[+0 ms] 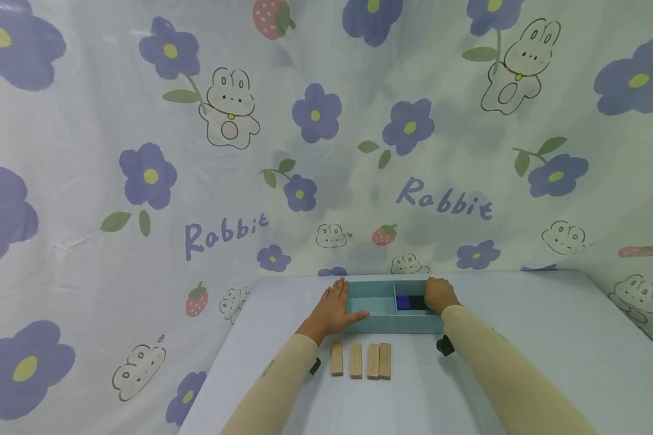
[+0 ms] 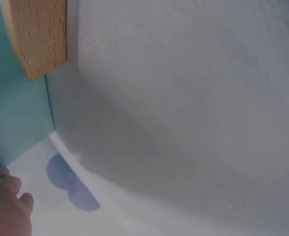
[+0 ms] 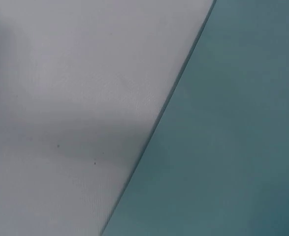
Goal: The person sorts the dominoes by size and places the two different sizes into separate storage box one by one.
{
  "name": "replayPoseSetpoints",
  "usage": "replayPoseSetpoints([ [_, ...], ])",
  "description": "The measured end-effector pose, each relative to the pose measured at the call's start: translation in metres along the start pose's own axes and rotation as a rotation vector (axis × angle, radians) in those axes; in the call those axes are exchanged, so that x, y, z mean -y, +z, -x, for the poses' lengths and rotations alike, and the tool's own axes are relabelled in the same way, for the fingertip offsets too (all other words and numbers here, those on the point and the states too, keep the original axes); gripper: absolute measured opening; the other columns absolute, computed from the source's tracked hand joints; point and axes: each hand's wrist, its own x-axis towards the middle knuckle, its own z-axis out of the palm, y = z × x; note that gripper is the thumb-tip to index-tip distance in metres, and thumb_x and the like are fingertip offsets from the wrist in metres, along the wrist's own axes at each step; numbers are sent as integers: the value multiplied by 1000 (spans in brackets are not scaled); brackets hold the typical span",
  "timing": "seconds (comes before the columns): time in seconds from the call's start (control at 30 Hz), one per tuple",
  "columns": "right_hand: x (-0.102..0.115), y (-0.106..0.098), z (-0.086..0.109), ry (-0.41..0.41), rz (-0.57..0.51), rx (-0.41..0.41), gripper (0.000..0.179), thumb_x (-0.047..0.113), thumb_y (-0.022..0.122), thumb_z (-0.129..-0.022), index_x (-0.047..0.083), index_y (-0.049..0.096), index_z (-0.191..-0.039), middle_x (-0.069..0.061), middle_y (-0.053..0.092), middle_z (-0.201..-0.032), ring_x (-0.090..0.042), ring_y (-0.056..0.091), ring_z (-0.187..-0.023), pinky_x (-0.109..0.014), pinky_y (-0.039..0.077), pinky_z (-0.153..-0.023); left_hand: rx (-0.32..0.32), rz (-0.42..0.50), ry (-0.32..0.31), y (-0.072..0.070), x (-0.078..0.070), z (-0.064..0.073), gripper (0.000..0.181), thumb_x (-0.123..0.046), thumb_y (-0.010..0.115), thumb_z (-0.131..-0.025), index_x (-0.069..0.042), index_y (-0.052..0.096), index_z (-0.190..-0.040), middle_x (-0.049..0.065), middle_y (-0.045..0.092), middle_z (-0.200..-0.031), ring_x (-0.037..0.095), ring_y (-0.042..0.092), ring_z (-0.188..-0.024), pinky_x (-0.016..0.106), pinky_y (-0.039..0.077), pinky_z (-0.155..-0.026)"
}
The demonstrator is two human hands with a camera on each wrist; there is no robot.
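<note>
A teal box (image 1: 392,324) with a divider stands on the white table. My left hand (image 1: 332,311) rests against its left end, fingers extended and thumb reaching over the front rim. At the opposite end my right hand (image 1: 441,294) is curled over the right wall, gripping the box; its fingertips are hidden. Purple and black pieces (image 1: 410,302) lie in the right compartment beside those fingers. In the left wrist view, a wooden block (image 2: 41,34) appears close up, and a hand (image 2: 6,204) with bent fingers touches the teal box. The right wrist view shows only a teal surface (image 3: 233,123) and white tabletop.
Several wooden blocks (image 1: 356,360) lie in a row in front of the box, two of them side by side at the right. Small black devices (image 1: 445,345) show under the wrists. A patterned curtain (image 1: 326,163) hangs behind the table (image 1: 528,338).
</note>
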Motion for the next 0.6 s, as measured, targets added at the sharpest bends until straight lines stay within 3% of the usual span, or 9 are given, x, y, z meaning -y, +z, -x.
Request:
replayPoseSetpoints([
  [0.37,0,-6,1,4,-20,23,15,-4,51,-90,-15,60,-95,-26,65,-86,-41,65,-86,-51,54,-75,7,1,-3,-1,-1,0,120,-90,23,-78,3,12,-154,17,6,-160,27,6,-147,43,9,-117],
  [0.6,-6,-14,-6,-24,-33,78,12,-4,51,-88,-10,62,-89,-17,63,-80,-26,58,-70,-43,53,-66,12,0,0,-3,-1,1,119,-89,25,-79,4,12,-153,18,7,-160,28,6,-147,44,9,-117],
])
